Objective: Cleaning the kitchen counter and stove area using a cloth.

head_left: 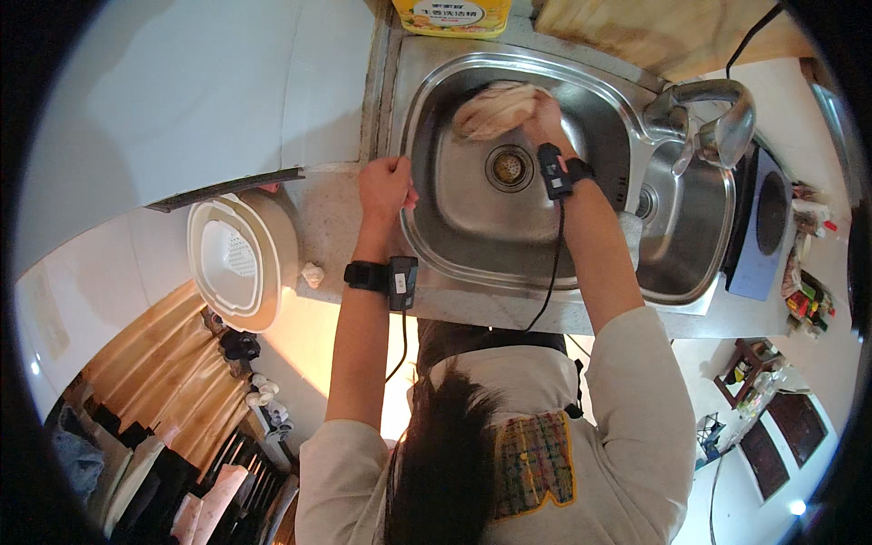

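My right hand (pixel 545 121) grips a bunched beige cloth (pixel 492 114) against the far wall of the large stainless steel sink basin (pixel 477 214). The cloth and hand are slightly blurred. Just nearer than the cloth is the round drain strainer (pixel 509 169), with its cup uncovered. My left hand (pixel 385 185) is curled into a fist at the basin's left rim, and nothing shows in it. Whether it touches the rim, I cannot tell. Each wrist wears a black strap with a small cabled device.
A metal faucet (pixel 729 129) arches over the small right basin (pixel 688 238). A grey cloth (pixel 629 235) hangs on the divider. Behind the sink stand a yellow detergent container (pixel 453 19) and a wooden board (pixel 654 34). Stacked plastic basins (pixel 276 272) sit left; an induction cooker (pixel 756 231) is at right.
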A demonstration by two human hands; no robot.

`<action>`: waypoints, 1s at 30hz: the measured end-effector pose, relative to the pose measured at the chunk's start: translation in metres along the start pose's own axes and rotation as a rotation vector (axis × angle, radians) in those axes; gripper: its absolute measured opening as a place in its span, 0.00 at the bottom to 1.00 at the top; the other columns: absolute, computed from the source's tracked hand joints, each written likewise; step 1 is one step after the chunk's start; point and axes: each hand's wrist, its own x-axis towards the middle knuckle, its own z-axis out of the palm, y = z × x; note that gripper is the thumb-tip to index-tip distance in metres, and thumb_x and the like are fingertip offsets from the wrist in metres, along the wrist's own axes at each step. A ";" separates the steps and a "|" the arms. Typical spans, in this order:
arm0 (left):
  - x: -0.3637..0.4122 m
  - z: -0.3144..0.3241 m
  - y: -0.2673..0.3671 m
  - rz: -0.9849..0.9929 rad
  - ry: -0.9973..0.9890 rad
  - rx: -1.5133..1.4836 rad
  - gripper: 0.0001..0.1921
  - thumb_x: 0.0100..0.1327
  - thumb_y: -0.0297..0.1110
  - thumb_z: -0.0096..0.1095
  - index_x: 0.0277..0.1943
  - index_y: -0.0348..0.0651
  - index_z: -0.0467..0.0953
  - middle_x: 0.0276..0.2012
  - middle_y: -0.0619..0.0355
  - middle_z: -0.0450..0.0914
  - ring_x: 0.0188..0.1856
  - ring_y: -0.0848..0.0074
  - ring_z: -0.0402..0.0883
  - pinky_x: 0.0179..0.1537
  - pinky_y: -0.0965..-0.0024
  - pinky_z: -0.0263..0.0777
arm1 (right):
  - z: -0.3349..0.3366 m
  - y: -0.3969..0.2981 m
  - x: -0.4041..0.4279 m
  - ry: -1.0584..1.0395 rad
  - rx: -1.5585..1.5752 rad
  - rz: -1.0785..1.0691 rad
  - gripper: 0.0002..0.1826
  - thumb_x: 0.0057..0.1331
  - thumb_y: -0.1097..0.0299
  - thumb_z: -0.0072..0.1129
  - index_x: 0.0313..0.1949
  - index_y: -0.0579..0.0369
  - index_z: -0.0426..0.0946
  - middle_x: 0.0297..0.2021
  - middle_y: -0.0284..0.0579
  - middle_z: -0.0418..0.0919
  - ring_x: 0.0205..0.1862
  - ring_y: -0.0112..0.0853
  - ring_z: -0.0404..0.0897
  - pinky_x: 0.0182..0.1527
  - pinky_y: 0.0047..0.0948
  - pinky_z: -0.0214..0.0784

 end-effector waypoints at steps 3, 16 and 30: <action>-0.001 0.006 0.009 0.048 -0.022 0.060 0.18 0.61 0.36 0.51 0.19 0.32 0.73 0.11 0.53 0.74 0.12 0.75 0.75 0.15 0.72 0.69 | -0.050 0.076 -0.020 0.023 -0.176 0.304 0.18 0.63 0.59 0.54 0.50 0.52 0.74 0.48 0.40 0.78 0.52 0.33 0.75 0.54 0.29 0.67; -0.001 0.000 0.002 0.085 0.013 0.202 0.19 0.61 0.37 0.51 0.20 0.31 0.75 0.10 0.54 0.73 0.10 0.75 0.74 0.15 0.72 0.68 | 0.029 0.063 -0.019 -0.125 -0.762 0.423 0.24 0.57 0.58 0.57 0.50 0.58 0.70 0.44 0.53 0.76 0.47 0.46 0.74 0.49 0.45 0.64; -0.001 0.006 0.012 0.052 -0.052 0.133 0.17 0.62 0.35 0.52 0.23 0.29 0.75 0.11 0.53 0.73 0.11 0.75 0.75 0.14 0.72 0.68 | 0.107 -0.077 -0.053 -0.321 0.047 0.041 0.18 0.58 0.61 0.54 0.42 0.60 0.70 0.42 0.55 0.69 0.51 0.46 0.67 0.53 0.42 0.58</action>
